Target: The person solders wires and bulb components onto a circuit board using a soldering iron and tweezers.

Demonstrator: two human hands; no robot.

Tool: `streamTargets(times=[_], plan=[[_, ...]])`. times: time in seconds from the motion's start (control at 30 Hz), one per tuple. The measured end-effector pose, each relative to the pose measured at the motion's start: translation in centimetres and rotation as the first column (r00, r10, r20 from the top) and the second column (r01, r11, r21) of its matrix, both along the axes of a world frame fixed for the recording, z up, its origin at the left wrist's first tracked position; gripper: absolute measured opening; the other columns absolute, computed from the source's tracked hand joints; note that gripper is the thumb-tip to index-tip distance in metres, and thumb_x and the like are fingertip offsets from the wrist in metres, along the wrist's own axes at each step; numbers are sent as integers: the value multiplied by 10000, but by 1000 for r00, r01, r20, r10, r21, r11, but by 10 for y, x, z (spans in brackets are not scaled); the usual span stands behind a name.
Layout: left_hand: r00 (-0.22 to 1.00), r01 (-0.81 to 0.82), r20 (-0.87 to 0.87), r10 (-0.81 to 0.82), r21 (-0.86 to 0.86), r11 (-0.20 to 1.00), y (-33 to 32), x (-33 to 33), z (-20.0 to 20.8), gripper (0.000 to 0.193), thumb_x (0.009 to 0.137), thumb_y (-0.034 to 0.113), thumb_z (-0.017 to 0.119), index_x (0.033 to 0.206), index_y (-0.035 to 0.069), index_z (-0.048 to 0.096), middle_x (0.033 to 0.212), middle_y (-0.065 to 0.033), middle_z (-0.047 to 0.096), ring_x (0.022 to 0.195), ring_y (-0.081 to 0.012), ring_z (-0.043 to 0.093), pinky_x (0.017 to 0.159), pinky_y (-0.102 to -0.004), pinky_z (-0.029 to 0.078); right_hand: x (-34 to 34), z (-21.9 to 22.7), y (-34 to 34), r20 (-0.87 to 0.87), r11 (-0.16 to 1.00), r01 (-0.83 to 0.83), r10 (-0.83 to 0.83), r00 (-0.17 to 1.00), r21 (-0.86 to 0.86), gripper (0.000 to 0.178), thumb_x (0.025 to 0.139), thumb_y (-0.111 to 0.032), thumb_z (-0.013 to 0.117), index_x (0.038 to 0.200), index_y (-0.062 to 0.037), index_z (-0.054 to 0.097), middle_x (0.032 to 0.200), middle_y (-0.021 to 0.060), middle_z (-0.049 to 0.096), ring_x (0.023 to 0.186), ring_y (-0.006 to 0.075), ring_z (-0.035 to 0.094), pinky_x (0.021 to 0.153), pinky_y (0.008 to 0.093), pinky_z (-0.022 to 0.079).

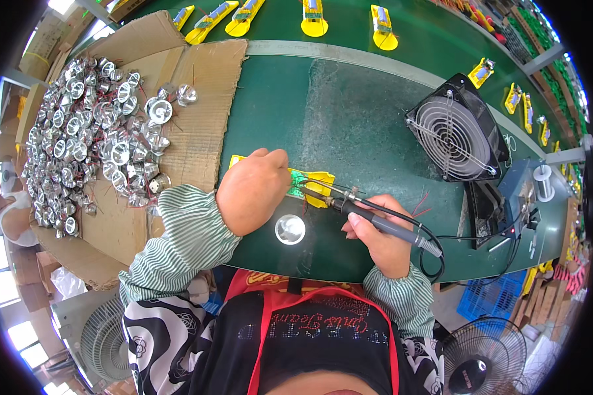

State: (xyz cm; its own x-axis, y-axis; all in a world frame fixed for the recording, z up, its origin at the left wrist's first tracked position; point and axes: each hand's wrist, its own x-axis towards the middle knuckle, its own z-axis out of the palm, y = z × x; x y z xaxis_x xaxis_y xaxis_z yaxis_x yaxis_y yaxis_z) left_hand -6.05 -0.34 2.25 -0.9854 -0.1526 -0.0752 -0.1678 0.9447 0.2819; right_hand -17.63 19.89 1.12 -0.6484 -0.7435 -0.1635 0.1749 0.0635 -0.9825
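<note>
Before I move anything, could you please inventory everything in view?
Workbench: one, green, centre
Cardboard box: one, brown, left
Reflector cups: many, silver, in box
Lone reflector cup: one, silver, workbench centre
Casing: one, yellow, workbench centre
Circuit board: one, green, on casing
Other casings: several, yellow, beyond workbench
Square fan: one, black, right
Electrical unit: one, blue, right
Wire spool: one, silver, right
Crate: one, blue, lower right
Round fans: two, pale and dark, lower corners
Worker: one, white top, left edge
Soldering iron: one, grey, centre
Left hand: one, bare, over casing
Right hand: one, bare, gripping iron
</note>
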Motion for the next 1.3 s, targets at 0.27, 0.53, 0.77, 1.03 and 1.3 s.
streamTargets(times=[0.27, 0.53, 0.77, 1.03, 1.3], plan=[[999, 33, 10, -33, -6, 999, -4, -3, -1, 48, 743, 90, 608, 729, 47, 626, 846, -63, 524, 809, -249, 523, 718, -351, 453, -2, -2, 0, -49, 1000, -24, 24, 998, -4, 160, 768, 5, 637, 891, 56, 548, 709, 108, 646, 615, 119, 616, 549, 239, 500], [999, 23, 32, -23, -4, 1000, -8, -8, -7, 68, 735, 106, 609, 702, 48, 624, 819, -76, 522, 804, -260, 534, 715, -360, 455, -8, 10, 10, -45, 999, 43, -44, 998, -32, 165, 803, 1, 624, 927, 46, 526, 739, 123, 641, 646, 138, 624, 565, 248, 516], [998, -21, 57, 18, 50, 999, -8, -10, -6, 76, 733, 109, 611, 700, 41, 622, 820, -85, 526, 811, -270, 541, 720, -370, 454, -13, 13, 21, -26, 997, 72, -73, 997, -21, 156, 806, 13, 613, 925, 56, 522, 760, 132, 631, 662, 158, 636, 579, 263, 538], [997, 40, 68, -39, -14, 999, -3, -10, 0, 78, 728, 110, 620, 714, 36, 599, 814, -92, 524, 798, -280, 539, 705, -379, 456, -13, 9, 30, -15, 994, 105, -105, 994, -39, 146, 811, 25, 598, 930, 61, 521, 762, 136, 631, 662, 163, 639, 575, 260, 539], [992, -32, -113, 60, 243, 970, -14, 5, 1, 115, 705, 73, 629, 804, 37, 583, 851, -104, 546, 840, -284, 549, 719, -380, 457, -18, 12, 31, -19, 988, 149, -150, 988, -40, 152, 814, 22, 594, 940, 61, 519, 761, 138, 633, 661, 166, 641, 575, 259, 538]])
